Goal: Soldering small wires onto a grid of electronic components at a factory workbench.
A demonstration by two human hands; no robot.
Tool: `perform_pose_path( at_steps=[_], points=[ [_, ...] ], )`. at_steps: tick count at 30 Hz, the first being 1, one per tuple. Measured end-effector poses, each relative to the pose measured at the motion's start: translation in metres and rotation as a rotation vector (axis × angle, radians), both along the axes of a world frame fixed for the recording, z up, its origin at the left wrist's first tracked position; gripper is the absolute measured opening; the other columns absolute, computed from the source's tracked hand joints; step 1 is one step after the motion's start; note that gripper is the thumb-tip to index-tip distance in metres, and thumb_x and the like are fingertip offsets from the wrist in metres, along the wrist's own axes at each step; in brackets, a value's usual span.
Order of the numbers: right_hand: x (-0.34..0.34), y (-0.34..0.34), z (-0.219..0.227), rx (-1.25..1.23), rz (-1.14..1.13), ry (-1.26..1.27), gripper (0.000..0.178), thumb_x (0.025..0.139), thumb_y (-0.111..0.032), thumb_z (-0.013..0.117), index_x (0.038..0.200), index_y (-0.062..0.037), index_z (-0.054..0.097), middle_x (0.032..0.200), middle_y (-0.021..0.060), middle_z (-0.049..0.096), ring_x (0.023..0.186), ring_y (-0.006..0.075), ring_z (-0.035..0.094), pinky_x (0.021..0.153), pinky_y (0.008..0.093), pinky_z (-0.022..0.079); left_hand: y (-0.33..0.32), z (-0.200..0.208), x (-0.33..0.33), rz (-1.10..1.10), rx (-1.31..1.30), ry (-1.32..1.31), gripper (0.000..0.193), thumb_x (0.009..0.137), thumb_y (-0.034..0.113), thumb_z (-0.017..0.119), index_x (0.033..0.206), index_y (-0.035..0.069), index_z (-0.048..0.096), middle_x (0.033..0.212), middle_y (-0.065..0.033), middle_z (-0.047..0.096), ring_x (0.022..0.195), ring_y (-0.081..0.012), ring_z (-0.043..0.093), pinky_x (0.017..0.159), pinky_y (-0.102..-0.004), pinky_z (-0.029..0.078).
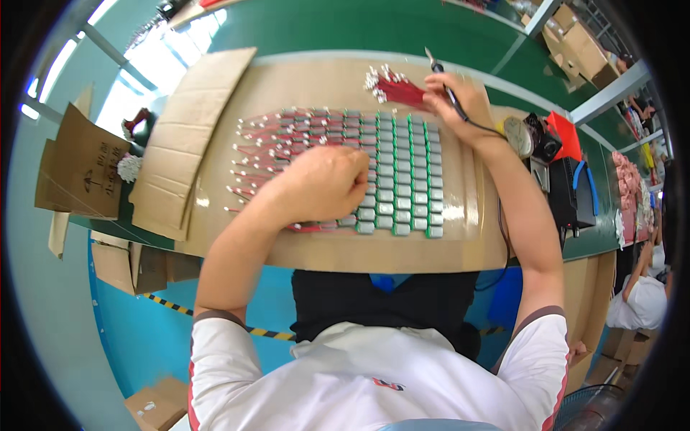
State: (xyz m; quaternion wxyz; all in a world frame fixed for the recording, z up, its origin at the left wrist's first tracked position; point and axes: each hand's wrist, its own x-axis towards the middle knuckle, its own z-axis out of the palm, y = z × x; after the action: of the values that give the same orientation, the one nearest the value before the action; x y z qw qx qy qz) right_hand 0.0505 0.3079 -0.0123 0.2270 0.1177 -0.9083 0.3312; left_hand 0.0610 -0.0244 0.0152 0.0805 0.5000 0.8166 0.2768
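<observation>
My right hand (463, 108) is closed round a soldering iron (437, 67), whose tip points up and away from me. Its fingertips are at the near end of a bundle of red wires (402, 90) with white connectors; whether they grip a wire I cannot tell. Rows of small grey battery cells (402, 183) with green strips lie on the brown work surface. Over their middle, my left hand (327, 181) is curled with its fingers pressed together, and what it holds, if anything, is hidden. Red leads (248, 154) with white ends stick out from the cells on the left.
A cardboard sheet (183, 151) leans along the left, beside an open carton (86, 165). Right of the cells stand a round tin (517, 136), a black box (571, 194) with blue-handled pliers (591, 183), and a red-orange holder (565, 135). The iron's cable (501, 215) hangs past my right forearm.
</observation>
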Motion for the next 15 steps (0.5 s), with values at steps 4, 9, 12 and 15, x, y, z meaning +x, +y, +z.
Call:
perform_pose_path(
  at_steps=[4,9,12,15],
  points=[
    [-0.019,-0.001,-0.031,0.094,0.043,0.022,0.022,0.089,-0.010,0.080,0.110,-0.0083,0.073,0.105,0.0127,0.078,0.102,0.0280,0.073,0.095,0.0411,0.056,-0.005,-0.008,0.002,0.004,-0.063,-0.003,0.012,0.089,0.015,0.070,0.087,0.005,0.066,0.084,-0.0150,0.069,0.082,-0.0366,0.070,0.074,-0.0468,0.057],
    [-0.016,-0.006,-0.020,0.068,-0.014,0.112,0.019,0.093,-0.006,0.074,0.112,-0.0093,0.073,0.094,0.0095,0.079,0.090,0.0304,0.073,0.085,0.0399,0.057,-0.008,0.002,0.005,-0.013,-0.010,-0.001,0.019,0.091,0.018,0.075,0.094,0.002,0.064,0.087,-0.0155,0.071,0.082,-0.0364,0.072,0.074,-0.0458,0.057],
    [-0.015,-0.005,-0.017,0.029,-0.018,0.105,0.018,0.095,-0.007,0.071,0.113,-0.0094,0.073,0.096,0.0118,0.079,0.092,0.0326,0.073,0.085,0.0425,0.057,-0.007,0.003,0.003,-0.012,-0.006,0.009,0.026,0.092,0.021,0.076,0.101,0.001,0.063,0.088,-0.0155,0.072,0.083,-0.0363,0.072,0.075,-0.0458,0.057],
    [-0.008,-0.002,-0.014,-0.010,-0.015,0.114,0.018,0.096,-0.009,0.070,0.113,-0.0101,0.073,0.096,0.0140,0.078,0.095,0.0346,0.073,0.087,0.0444,0.057,-0.005,0.009,0.004,0.023,-0.033,-0.018,0.031,0.093,0.024,0.077,0.108,0.000,0.065,0.092,-0.0162,0.072,0.086,-0.0358,0.072,0.078,-0.0450,0.057]
  ],
)
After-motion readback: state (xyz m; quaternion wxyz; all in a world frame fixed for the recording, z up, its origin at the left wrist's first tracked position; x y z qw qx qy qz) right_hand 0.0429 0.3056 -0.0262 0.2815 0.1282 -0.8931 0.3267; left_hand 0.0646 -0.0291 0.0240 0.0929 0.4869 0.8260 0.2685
